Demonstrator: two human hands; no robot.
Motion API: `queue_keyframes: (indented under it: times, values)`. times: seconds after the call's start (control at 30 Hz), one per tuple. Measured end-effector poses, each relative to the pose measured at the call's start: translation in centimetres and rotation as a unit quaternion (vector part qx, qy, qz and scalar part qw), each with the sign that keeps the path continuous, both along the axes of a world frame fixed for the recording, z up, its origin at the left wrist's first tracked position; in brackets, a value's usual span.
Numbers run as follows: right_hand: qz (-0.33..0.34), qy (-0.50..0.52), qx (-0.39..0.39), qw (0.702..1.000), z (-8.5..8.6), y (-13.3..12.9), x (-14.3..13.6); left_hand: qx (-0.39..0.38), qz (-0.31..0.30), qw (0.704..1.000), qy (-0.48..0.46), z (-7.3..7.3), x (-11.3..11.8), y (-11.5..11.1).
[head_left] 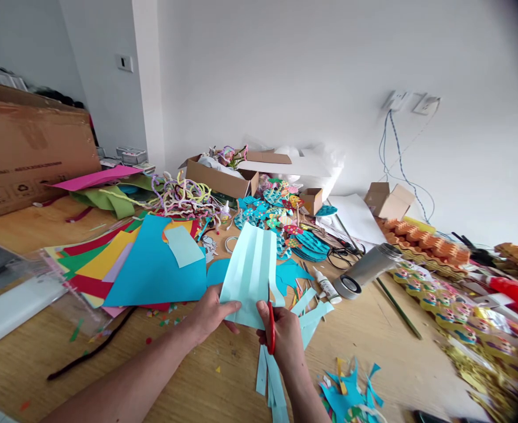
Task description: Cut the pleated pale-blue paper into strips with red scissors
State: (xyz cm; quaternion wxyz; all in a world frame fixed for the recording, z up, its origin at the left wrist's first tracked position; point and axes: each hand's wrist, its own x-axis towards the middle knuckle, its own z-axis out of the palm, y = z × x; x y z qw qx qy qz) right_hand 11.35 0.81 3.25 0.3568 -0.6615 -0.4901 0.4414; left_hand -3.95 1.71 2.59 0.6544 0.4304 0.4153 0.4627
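Note:
A light blue sheet of paper point(247, 264) with lengthwise stripes is held up over the table. My left hand point(212, 311) pinches its lower left edge, thumb on top. My right hand point(283, 332) is closed round the red handles of a pair of scissors point(271, 329), whose blades are at the right side of the sheet. A narrow strip point(276, 288) hangs off that side, curling outward. Light blue cut strips point(271, 376) lie on the table below my right hand, and more pale pieces point(309, 311) lie to its right.
Coloured sheets point(157, 264) lie at the left. A glue bottle point(327, 286) and an open metal flask point(368, 270) are on the right, near egg-carton pieces point(426, 241). Blue paper scraps point(347, 393) lie in front. Pipe cleaners point(181, 197) and a cardboard box point(223, 176) stand at the back.

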Motion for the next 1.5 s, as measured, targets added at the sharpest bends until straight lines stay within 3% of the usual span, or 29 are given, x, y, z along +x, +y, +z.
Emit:
queue_keyframes:
  times: [1.2,1.5]
  values:
    - [0.009,0.007,0.028,1.000,0.5,-0.2,-0.1,-0.007,-0.012,1.000,0.011,0.0,0.2,-0.1]
    - [-0.003,-0.008,0.017,1.000,-0.5,0.1,0.0,-0.005,-0.017,1.000,0.008,-0.2,0.1,-0.1]
